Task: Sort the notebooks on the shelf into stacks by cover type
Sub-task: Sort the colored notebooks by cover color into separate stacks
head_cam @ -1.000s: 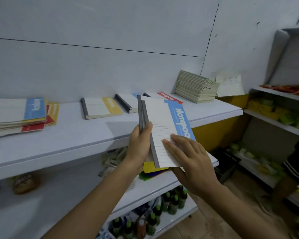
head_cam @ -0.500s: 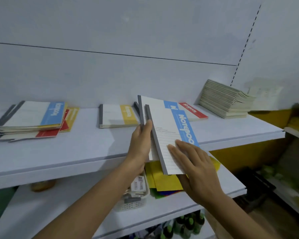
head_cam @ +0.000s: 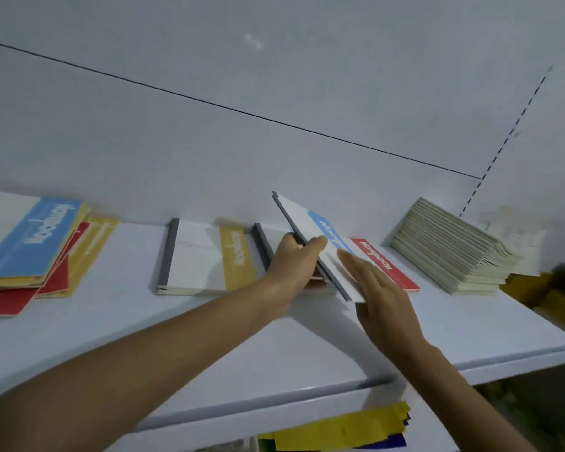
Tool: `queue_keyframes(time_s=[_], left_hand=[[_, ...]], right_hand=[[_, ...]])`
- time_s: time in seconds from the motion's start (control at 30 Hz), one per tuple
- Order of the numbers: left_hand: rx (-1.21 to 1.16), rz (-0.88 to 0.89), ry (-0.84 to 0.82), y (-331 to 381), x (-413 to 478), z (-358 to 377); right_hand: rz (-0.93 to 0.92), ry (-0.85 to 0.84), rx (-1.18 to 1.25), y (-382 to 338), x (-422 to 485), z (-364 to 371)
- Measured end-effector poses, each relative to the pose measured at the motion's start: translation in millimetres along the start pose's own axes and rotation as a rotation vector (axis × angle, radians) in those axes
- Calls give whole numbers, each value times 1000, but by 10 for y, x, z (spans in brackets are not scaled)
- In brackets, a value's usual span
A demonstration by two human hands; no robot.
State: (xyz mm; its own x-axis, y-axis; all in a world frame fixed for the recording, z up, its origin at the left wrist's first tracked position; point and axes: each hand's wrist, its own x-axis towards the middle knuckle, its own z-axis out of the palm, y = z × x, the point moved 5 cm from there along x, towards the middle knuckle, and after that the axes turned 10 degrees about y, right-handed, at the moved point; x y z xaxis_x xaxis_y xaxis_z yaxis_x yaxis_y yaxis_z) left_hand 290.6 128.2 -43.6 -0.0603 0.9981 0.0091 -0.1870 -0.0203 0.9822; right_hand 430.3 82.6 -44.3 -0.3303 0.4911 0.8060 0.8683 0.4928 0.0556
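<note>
Both hands hold a blue-banded notebook [head_cam: 310, 223], tilted, over the middle of the white shelf [head_cam: 209, 331]. My left hand [head_cam: 294, 262] grips its grey spine edge and my right hand [head_cam: 375, 288] lies flat against its near cover. A red-banded notebook [head_cam: 388, 265] lies just right of it. Left of my hands lies a yellow-banded notebook [head_cam: 206, 256], with another grey spine [head_cam: 262, 244] beside it. At the far left a mixed pile [head_cam: 30, 249] shows blue, red and yellow covers.
A slanted stack of plain cream notebooks [head_cam: 450, 249] leans at the right end of the shelf, with loose papers [head_cam: 516, 243] behind it. The wall runs close behind everything. Yellow and blue sheets [head_cam: 340, 429] show on the shelf below.
Both hands have carried the blue-banded notebook up and forward, from in front of the shelf edge to over the shelf by the red-banded one. The view has swung left and closer.
</note>
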Motion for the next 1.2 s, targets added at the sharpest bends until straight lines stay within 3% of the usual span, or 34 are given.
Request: queue_keyframes(time_s=[0.13,0.3,0.7,0.9,1.0,1.2], left_hand=[[47,65,50,-23,271,-152],[176,239,173,-237,429,-328],[638,414,166,-337,336,-319],[1117,383,34,-376,392,-262],[1287,382,34,-354,414,-218],[1401,434,121,-477,390,-162]], right_hand=[[45,-32,-2,119,243,234],[-104,-74,-37,137,378,534],[-222,-311,-37,201,386,865],[-166,-542,148,497,396,869],[-138,-625,83,694,366,921],[-32,-516,274,775,262,992]])
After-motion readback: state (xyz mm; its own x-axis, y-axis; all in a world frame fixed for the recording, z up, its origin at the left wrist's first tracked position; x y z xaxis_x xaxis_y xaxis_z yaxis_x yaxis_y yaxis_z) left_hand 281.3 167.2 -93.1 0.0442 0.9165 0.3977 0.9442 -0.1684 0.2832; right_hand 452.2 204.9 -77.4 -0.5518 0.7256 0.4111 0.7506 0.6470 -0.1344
